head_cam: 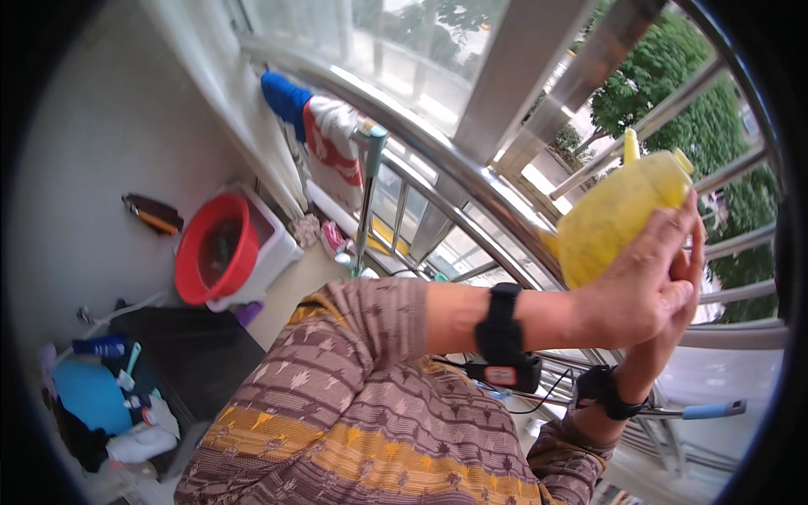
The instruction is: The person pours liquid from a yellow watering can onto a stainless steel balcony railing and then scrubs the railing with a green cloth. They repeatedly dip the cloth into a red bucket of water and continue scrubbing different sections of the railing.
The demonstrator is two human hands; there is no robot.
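Note:
A yellow translucent plastic container (pixel 618 211) is raised beside the metal railing at the right. It has a peg-like projection on top, a short neck at its right end and a pointed tip at its left. My left hand (pixel 637 278) is closed around its lower right side. My right hand (pixel 685 309) is pressed close to the left one, its fingers reaching up towards the container's right end. The two hands overlap, which hides most of the right hand's grip. The inside of the container cannot be made out.
Metal railings (pixel 435 202) run diagonally past me, with trees (pixel 669 82) outside. Cloths (pixel 328 139) hang on a rail. A red basin (pixel 189 271) with dark contents rests on a white tub (pixel 278 246). Bottles (pixel 142 445) and a blue item (pixel 91 394) crowd the lower left.

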